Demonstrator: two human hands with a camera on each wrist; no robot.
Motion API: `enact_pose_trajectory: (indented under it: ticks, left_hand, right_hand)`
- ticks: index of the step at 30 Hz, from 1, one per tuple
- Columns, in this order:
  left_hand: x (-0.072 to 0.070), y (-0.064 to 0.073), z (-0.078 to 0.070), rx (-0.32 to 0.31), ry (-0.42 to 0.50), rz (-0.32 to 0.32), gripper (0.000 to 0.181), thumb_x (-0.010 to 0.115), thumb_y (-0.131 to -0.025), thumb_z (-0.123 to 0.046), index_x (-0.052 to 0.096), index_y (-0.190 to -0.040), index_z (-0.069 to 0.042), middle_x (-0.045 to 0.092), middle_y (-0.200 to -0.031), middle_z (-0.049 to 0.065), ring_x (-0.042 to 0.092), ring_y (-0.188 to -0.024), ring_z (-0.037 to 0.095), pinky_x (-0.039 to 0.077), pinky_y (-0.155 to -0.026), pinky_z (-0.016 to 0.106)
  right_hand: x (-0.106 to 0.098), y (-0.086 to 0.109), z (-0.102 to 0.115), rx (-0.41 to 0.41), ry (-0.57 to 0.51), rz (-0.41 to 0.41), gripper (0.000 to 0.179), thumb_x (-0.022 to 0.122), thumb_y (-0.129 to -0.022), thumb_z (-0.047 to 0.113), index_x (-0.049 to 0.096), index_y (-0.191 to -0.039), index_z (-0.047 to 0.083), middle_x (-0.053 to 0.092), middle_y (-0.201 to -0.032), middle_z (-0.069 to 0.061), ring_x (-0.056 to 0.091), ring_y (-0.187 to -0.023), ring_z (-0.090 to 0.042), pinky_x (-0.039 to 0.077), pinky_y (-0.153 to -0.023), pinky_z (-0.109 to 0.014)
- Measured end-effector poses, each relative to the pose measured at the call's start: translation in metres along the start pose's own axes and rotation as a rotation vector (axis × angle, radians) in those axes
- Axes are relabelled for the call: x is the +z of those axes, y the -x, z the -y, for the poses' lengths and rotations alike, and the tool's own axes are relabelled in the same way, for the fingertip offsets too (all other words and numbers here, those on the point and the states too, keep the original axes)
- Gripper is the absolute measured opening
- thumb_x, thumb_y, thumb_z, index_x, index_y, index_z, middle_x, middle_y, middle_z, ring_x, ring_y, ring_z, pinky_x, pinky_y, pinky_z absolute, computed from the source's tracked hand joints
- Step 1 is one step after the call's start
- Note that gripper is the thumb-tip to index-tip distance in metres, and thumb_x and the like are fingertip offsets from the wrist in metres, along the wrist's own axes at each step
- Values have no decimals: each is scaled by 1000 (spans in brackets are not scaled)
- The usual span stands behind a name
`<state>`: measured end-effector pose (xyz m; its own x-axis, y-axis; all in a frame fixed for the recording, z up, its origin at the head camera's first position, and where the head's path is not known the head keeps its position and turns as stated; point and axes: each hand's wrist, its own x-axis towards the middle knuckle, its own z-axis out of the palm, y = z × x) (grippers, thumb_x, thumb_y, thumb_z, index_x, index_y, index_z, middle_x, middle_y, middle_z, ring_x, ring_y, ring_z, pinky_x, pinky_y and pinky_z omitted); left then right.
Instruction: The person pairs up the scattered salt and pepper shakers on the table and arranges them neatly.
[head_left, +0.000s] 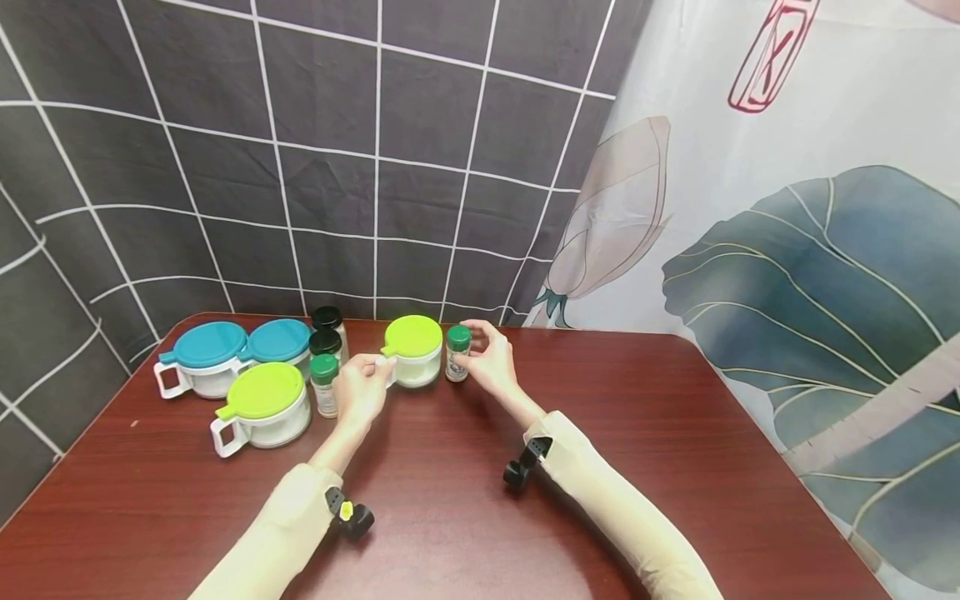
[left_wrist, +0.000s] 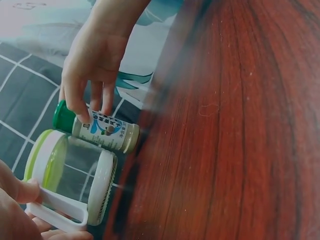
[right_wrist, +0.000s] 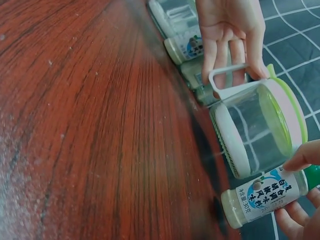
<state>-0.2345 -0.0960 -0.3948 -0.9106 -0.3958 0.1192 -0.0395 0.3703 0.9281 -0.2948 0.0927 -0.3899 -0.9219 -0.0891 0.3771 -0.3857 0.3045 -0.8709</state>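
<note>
In the head view my left hand (head_left: 362, 389) holds the white handle of a clear seasoning jar (head_left: 417, 369) with a lime-green lid. The left wrist view shows the thumb on top of that handle (left_wrist: 62, 202) and the fingers below it. Just right of the jar, a small spice bottle (head_left: 457, 367) with a green cap stands upright. My right hand (head_left: 492, 363) pinches it between thumb and fingers. A printed label and pale contents show on the bottle (right_wrist: 265, 195) in the right wrist view, close against the jar (right_wrist: 255, 130).
At the table's left stand two blue-lidded jars (head_left: 212, 346) (head_left: 279, 340), another lime-lidded jar (head_left: 267, 400), two black-capped bottles (head_left: 326, 342) (head_left: 327, 317) and a green-capped bottle (head_left: 325, 385). Behind the brown table (head_left: 465, 500) hangs a dark gridded cloth (head_left: 322, 192).
</note>
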Motion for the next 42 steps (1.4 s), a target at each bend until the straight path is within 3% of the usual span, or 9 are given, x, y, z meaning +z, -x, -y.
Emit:
enact_pose_trajectory:
  ticks: [12, 23, 42]
  left_hand:
    - [8, -4, 3, -7, 9, -36, 26, 66, -88, -20, 67, -98, 3, 70, -105, 23, 61, -107, 40, 44, -90, 48]
    - [15, -7, 2, -25, 19, -47, 26, 66, -89, -20, 67, -99, 3, 70, -104, 24, 62, -107, 39, 45, -90, 47]
    - [23, -16, 3, -62, 7, -55, 28, 64, -90, -23, 66, -102, 2, 69, -109, 23, 59, -111, 39, 42, -94, 49]
  right_hand:
    - [2, -9, -14, 34, 51, -42, 46, 74, -70, -5, 65, -113, 4, 71, -101, -18, 70, -91, -28, 57, -82, -36]
    - [1, -14, -18, 36, 40, -58, 48, 75, -69, -6, 64, -115, 4, 71, -101, -19, 70, -90, -31, 57, -82, -40]
    - [2, -21, -27, 5, 39, -78, 48, 74, -69, -5, 64, -115, 3, 71, -104, -19, 69, -95, -30, 57, -83, -38]
